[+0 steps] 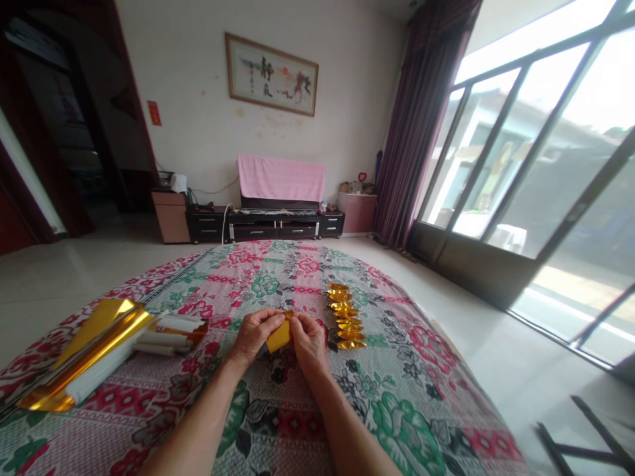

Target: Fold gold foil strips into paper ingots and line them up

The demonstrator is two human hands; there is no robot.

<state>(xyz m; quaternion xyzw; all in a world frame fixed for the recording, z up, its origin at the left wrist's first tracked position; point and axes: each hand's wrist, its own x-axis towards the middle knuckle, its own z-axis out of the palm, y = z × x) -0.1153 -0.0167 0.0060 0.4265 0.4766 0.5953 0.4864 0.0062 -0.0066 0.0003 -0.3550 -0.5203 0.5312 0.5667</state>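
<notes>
Between my two hands, over the middle of the patterned cloth, is a small piece of gold paper (279,337). My left hand (256,332) pinches its upper left part between thumb and fingers. On the other side, my right hand (308,338) has its thumb and fingers closed on the right edge. Just right of my right hand lies a column of several folded gold pieces (347,317), pointed at both ends. At the left rest large gold foil sheets (106,330), partly rolled, beside some white rolls (166,336).
A flowered cloth (411,423) covers the round table under my arms. Dark stool legs (580,453) stand at the lower right. Beyond the table are a low black cabinet (272,228), a pink cloth (281,177) and, at the right, glass doors (516,152).
</notes>
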